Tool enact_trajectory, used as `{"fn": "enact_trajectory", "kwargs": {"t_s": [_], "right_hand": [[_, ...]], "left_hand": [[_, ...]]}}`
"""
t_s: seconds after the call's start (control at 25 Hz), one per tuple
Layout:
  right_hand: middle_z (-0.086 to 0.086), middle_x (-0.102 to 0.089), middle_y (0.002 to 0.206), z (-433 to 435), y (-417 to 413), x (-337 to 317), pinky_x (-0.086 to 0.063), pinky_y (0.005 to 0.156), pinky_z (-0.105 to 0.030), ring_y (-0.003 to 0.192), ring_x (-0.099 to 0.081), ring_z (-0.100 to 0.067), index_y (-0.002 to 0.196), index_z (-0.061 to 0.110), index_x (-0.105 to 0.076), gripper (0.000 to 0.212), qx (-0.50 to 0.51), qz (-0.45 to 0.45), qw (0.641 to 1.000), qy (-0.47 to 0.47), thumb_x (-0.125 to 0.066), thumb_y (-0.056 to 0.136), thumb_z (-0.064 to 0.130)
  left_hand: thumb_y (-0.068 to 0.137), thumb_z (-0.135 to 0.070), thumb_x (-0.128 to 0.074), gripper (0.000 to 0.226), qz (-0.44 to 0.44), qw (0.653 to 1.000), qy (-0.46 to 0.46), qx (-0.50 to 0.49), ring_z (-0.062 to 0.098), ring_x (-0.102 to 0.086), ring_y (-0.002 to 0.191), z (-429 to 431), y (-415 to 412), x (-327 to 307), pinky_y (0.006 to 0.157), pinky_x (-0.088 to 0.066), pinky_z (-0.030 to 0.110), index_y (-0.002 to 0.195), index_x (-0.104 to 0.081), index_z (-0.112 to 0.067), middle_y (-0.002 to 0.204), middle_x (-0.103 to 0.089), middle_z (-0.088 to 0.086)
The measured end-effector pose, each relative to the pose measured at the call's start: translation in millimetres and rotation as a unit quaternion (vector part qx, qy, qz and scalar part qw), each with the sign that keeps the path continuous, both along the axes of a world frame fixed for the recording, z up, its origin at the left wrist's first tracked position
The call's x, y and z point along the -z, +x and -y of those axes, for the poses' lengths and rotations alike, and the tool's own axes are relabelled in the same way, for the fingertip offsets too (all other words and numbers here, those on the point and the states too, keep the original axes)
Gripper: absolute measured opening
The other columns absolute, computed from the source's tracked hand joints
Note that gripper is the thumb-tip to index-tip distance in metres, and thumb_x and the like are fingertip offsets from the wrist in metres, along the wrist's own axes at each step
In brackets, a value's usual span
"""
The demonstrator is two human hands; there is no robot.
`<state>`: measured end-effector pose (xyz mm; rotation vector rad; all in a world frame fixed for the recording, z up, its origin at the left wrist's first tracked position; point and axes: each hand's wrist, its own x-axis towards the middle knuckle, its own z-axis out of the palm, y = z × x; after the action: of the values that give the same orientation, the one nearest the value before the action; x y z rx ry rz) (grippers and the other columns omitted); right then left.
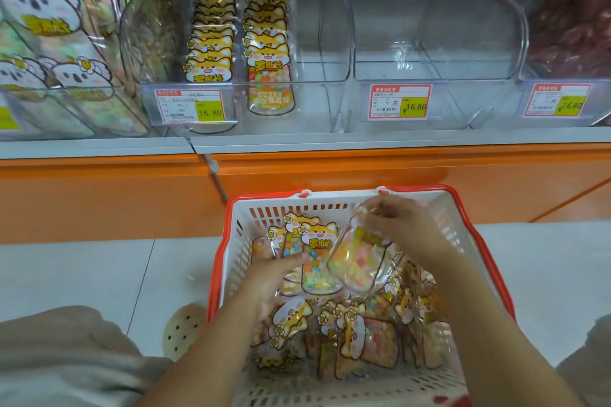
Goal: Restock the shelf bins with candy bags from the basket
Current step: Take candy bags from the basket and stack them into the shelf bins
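Right hand (406, 225), pinching one candy bag (357, 263), is shown over the basket (228, 225) toward 1 o'clock. Left hand (276, 277) is laid against upright bags (315, 241) at 11 o'clock; its grip cannot be told. The part-filled shelf bin (330, 43) is seen at 12 o'clock.

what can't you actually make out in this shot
All in the head view:
- Price tags: the small print is too small to read; only 16.80 is legible.
- Right hand: its fingers are motion-blurred where they pinch the candy bag.
- Left hand: blur hides whether it grips a bag.
- Basket: the near end is cut off by the bottom edge.
- Red goods, far right: too blurred to identify.
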<state>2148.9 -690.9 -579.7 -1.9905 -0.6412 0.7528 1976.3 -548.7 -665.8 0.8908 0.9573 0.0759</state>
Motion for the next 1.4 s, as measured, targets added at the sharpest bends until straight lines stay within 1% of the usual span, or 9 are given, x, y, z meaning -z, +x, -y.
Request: {"fn": "enact_trajectory", "kwargs": {"t_s": [0.2, 0.36, 0.52, 0.64, 0.84, 0.96, 1.08, 1.2, 1.4], "right_hand": [[-0.009, -0.051, 0.098, -9, -42, 40, -0.042, 0.069, -0.028, 0.084, -0.052, -0.019, 0.093, 0.017, -0.049, 0.033, 0.059, 0.013, 0.998, -0.021, -0.077, 0.080, 0.030], [-0.010, -0.050, 0.116, -10, -61, 52, -0.056, 0.073, -0.051, 0.093, -0.062, -0.038, 0.110, 0.024, -0.036, 0.063, 0.169, -0.079, 0.981, 0.049, -0.082, 0.071, 0.041], [-0.004, -0.040, 0.149, 0, -60, 56, -0.047, 0.100, -0.055, 0.124, -0.054, -0.035, 0.142, 0.024, -0.036, 0.101, 0.170, -0.358, 0.917, 0.040, -0.081, 0.060, 0.064], [-0.017, -0.044, 0.147, 19, -59, 61, -0.044, 0.101, -0.058, 0.126, -0.052, -0.036, 0.152, 0.019, -0.023, 0.108, 0.121, -0.514, 0.840, 0.124, -0.089, 0.068, 0.025], [-0.022, -0.065, 0.112, 22, -64, 41, -0.058, 0.070, -0.044, 0.082, -0.071, -0.032, 0.146, 0.000, -0.029, 0.094, 0.152, -0.469, 0.856, 0.154, -0.081, 0.068, -0.003], [-0.020, -0.066, 0.116, 24, -60, 34, -0.057, 0.075, -0.047, 0.084, -0.070, -0.035, 0.152, 0.011, -0.018, 0.115, 0.175, -0.466, 0.850, 0.174, -0.088, 0.061, 0.001], [-0.017, -0.064, 0.123, 23, -62, 25, -0.057, 0.078, -0.047, 0.092, -0.069, -0.031, 0.151, 0.017, -0.026, 0.112, 0.158, -0.467, 0.854, 0.167, -0.090, 0.059, 0.006], [-0.021, -0.043, 0.146, 16, -75, 15, -0.046, 0.096, -0.056, 0.115, -0.058, -0.036, 0.153, 0.025, -0.014, 0.108, 0.145, -0.475, 0.848, 0.184, -0.081, 0.072, 0.002], [-0.003, -0.057, 0.128, -6, -100, -7, -0.045, 0.097, -0.046, 0.113, -0.061, -0.026, 0.132, 0.028, -0.047, 0.072, 0.140, -0.314, 0.927, 0.153, -0.084, 0.070, 0.023]], "left_hand": [[0.041, -0.055, -0.094, 0.120, 0.012, 0.999, -0.010, 0.048, 0.020, -0.033, 0.142, 7, -6, -12, 0.117, -0.021, 0.056, 0.143, -0.044, -0.015, 0.151, -0.043, 0.000], [0.058, -0.040, -0.091, 0.116, 0.061, 0.996, -0.011, 0.057, 0.023, -0.035, 0.140, 18, -11, -41, 0.117, -0.017, 0.056, 0.150, -0.024, -0.018, 0.137, -0.052, -0.003], [0.040, -0.046, -0.094, 0.147, 0.038, 0.997, 0.053, 0.035, 0.025, -0.043, 0.133, 20, -13, -42, 0.110, -0.031, 0.050, 0.155, -0.005, -0.020, 0.144, -0.049, 0.007], [0.070, -0.025, -0.086, 0.114, 0.045, 0.998, 0.036, -0.007, 0.024, -0.047, 0.123, 22, -16, -51, 0.094, -0.038, 0.042, 0.154, -0.010, -0.016, 0.137, -0.054, 0.006], [0.079, -0.056, -0.068, 0.105, 0.069, 0.997, 0.016, -0.010, 0.027, -0.018, 0.147, 21, -19, -67, 0.116, -0.018, 0.057, 0.155, -0.003, -0.026, 0.161, -0.019, 0.002], [0.089, -0.026, -0.068, 0.096, 0.107, 0.993, -0.031, -0.037, 0.024, -0.015, 0.148, 16, -21, -76, 0.117, -0.015, 0.050, 0.155, 0.001, -0.019, 0.161, -0.016, 0.004], [0.074, -0.019, -0.080, 0.105, 0.109, 0.994, -0.025, 0.006, 0.026, -0.030, 0.143, 17, -22, -80, 0.115, -0.024, 0.051, 0.154, -0.011, -0.015, 0.157, -0.029, 0.006], [0.085, -0.028, -0.072, 0.055, 0.113, 0.993, -0.022, -0.006, 0.022, -0.057, 0.121, 19, -24, -87, 0.091, -0.050, 0.042, 0.134, -0.051, -0.018, 0.134, -0.058, 0.005], [0.088, -0.056, -0.058, 0.074, 0.052, 0.952, 0.299, 0.022, 0.015, -0.037, 0.138, 37, -17, -100, 0.109, -0.030, 0.031, 0.150, -0.028, -0.028, 0.151, -0.037, -0.009]]}}
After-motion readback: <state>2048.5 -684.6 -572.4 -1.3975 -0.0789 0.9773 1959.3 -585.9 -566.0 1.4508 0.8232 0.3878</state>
